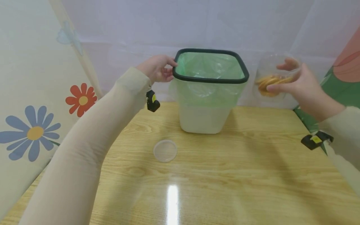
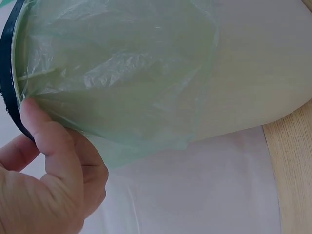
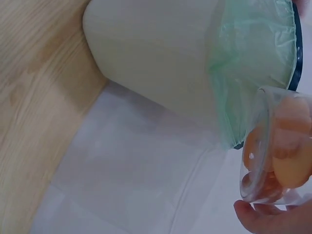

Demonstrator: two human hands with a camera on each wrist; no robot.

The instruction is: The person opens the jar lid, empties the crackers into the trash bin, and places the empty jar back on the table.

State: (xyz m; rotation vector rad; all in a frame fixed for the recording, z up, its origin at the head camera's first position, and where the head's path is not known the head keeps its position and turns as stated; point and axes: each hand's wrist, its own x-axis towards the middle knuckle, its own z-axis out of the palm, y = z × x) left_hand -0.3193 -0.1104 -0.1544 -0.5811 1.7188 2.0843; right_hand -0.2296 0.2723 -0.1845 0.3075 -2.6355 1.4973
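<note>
A white trash bin (image 1: 203,118) with a black rim and a green liner bag (image 1: 205,93) folded over its top stands on the table. My left hand (image 1: 160,68) pinches the bin's rim at its left side; in the left wrist view, thumb and fingers (image 2: 58,151) lie on either side of the black rim (image 2: 7,63). To the right of the bin, raised above the table, my right hand (image 1: 298,81) grips a clear plastic jar (image 1: 265,62). Inside it lie several round, flat orange-yellow pieces (image 3: 291,163), perhaps cookies. The jar looks tilted, with no lid seen on it.
A round clear lid (image 1: 165,151) lies flat on the wooden table (image 1: 213,175), in front of the bin and to its left. Behind the bin hangs a pale cloth (image 1: 146,25); flower-patterned cloth (image 1: 36,78) covers the left side.
</note>
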